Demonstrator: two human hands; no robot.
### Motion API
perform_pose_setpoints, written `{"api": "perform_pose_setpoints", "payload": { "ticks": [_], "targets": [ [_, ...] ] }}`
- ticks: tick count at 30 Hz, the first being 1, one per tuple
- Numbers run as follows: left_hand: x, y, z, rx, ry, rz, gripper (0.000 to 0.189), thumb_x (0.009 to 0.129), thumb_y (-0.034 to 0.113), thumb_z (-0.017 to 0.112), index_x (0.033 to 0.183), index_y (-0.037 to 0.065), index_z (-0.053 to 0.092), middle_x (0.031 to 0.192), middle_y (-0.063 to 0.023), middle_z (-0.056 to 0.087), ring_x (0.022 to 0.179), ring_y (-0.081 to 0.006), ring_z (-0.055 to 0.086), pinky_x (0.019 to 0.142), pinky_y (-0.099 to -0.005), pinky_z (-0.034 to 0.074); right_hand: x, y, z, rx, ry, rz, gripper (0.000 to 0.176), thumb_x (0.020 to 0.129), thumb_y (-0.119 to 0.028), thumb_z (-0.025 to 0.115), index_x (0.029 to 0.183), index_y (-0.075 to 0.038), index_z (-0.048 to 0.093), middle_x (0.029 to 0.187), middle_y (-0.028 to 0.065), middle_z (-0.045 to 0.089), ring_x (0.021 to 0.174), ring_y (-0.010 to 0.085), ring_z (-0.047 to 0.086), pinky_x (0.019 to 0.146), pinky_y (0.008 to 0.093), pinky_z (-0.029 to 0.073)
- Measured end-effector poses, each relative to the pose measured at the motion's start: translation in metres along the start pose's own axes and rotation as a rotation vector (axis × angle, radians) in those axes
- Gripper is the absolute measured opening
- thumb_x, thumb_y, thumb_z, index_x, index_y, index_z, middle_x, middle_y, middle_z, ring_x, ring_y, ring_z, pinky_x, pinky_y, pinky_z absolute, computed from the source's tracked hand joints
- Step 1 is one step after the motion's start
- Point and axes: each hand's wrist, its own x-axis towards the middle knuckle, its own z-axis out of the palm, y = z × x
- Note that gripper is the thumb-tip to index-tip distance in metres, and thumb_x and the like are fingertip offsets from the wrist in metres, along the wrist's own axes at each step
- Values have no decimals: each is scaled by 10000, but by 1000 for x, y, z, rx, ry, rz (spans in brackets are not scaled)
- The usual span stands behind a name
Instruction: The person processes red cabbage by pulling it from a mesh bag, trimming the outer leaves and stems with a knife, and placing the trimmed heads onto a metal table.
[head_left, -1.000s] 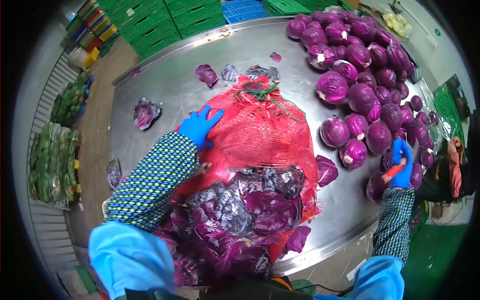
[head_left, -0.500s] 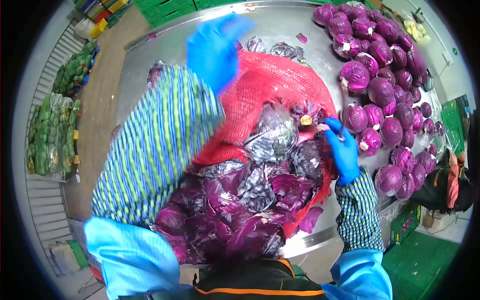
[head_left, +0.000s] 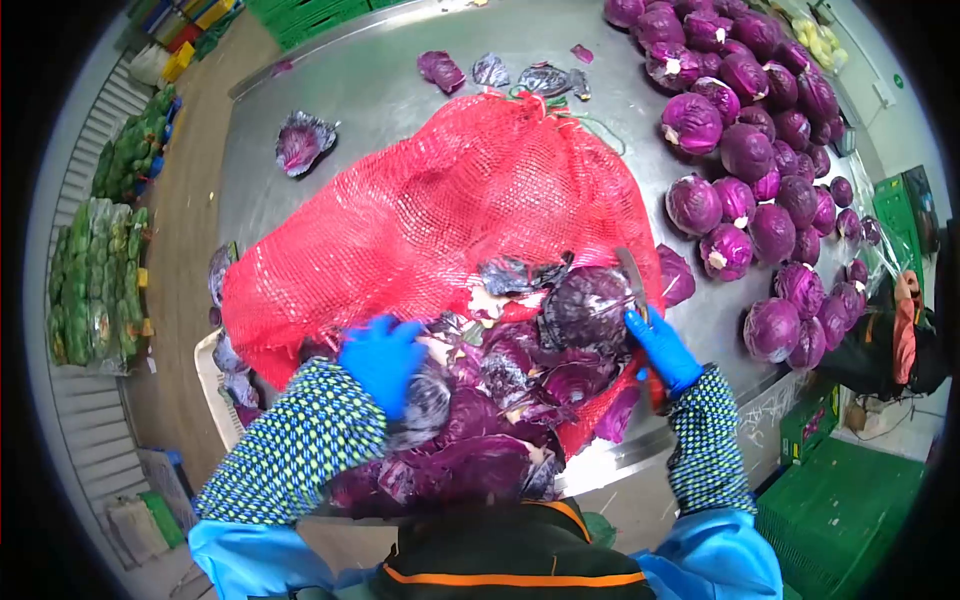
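Observation:
My right hand [head_left: 668, 355], in a blue glove, is closed round a knife [head_left: 632, 278]. Its blade points away from me beside a dark red cabbage [head_left: 590, 308] at the mouth of a red mesh sack [head_left: 440, 210]. My left hand [head_left: 383, 362], gloved too, is slightly blurred, with its fingers apart over the sack's near edge. Just right of it lies another red cabbage [head_left: 425, 402], blurred and partly covered by the hand. Loose purple outer leaves [head_left: 465, 465] are heaped between my hands and my body.
Many trimmed red cabbages [head_left: 745, 150] are piled along the right side of the metal table [head_left: 370, 105]. Stray leaves [head_left: 303, 143] lie around the sack. A pale crate rim [head_left: 215, 385] shows at left, green crates [head_left: 845, 520] at lower right, and bagged green vegetables [head_left: 98, 285] on the far left.
My left hand has come down from the sack's far side to its near edge. The mesh now lies spread to the left and far side. The knife has come into view in my right hand.

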Motion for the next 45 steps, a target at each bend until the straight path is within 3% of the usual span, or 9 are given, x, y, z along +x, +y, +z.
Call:
{"api": "perform_pose_setpoints", "payload": {
  "ticks": [2, 7, 10, 13, 21, 24, 32, 36, 45],
  "targets": [
    [45, 42, -1, -1141, 196, 184, 702, 706, 341, 724, 1301, 89, 451, 1358, -164, 400, 1235, -345, 403, 988, -463, 368, 21, 37, 13, 334, -7, -268, 575, 885, -350, 586, 1355, -87, 387, 1124, 70, 560, 854, 132, 567, 603, 256, 493],
    [151, 110, 49, -1119, 504, 169, 1023, 618, 294, 851, 1376, -3, 233, 1332, -253, 352, 1188, -336, 445, 1022, -417, 364, -21, 28, 30, 362, 142, -226, 632, 848, -176, 611, 1396, -50, 322, 1215, 88, 536, 816, 96, 564, 522, 212, 438],
    [37, 99, 21, -1496, 457, 186, 1103, 534, 380, 873, 1375, 11, 261, 1311, -238, 359, 1216, -340, 395, 1040, -439, 324, -93, 11, 45, 449, -124, -284, 622, 860, -72, 573, 1416, -51, 295, 1386, 131, 410, 1164, 168, 482, 922, 311, 430],
    [-68, 75, 30, -1017, 615, 128, 982, 564, 325, 857, 1351, 37, 346, 1333, -214, 359, 1252, -348, 351, 1060, -439, 287, -137, -14, 79, 159, -437, -332, 606, 872, -145, 548, 1406, -16, 291, 1396, 132, 409, 804, 85, 596, 500, 197, 456],
    [-139, 21, 159, -1151, 707, -650, 951, 679, 374, 797, 1356, -49, 280, 1342, -244, 353, 1234, -329, 389, 1046, -399, 314, -111, 37, 203, 4, 71, -816, 448, 832, -26, 592, 1254, -32, 441, 1129, 111, 520, 1017, 199, 513, 913, 318, 405],
    [-144, 20, 175, -795, 630, -555, 1098, 595, 450, 829, 1369, -57, 238, 1369, -271, 296, 1273, -392, 313, 1049, -449, 298, -143, 22, 250, 6, -304, -886, 500, 809, -75, 629, 1270, -16, 443, 1193, 177, 511, 1075, 290, 525, 940, 365, 404],
    [-142, 12, 169, -698, 703, -260, 1063, 531, 340, 863, 1385, 75, 287, 1402, -249, 230, 1300, -392, 262, 1064, -466, 271, -4, -1, 244, -204, 123, -440, 427, 800, -313, 666, 1122, -44, 586, 1163, 175, 556, 993, 298, 577, 828, 378, 461],
    [-137, 22, 173, -829, 855, -400, 1097, 517, 366, 868, 1388, 79, 265, 1359, -268, 264, 1268, -408, 282, 1050, -487, 278, -78, 19, 235, -209, 316, -921, 491, 863, -174, 598, 1298, -9, 440, 1168, 158, 542, 1096, 310, 510, 955, 399, 389],
    [-122, 14, 163, -785, 793, -431, 1038, 531, 361, 854, 1335, 12, 298, 1320, -275, 325, 1221, -408, 330, 1011, -486, 307, -100, 53, 277, -529, 24, -760, 332, 878, -253, 553, 1182, -133, 494, 841, 171, 597, 683, 356, 612, 561, 451, 478]
  ]
}}
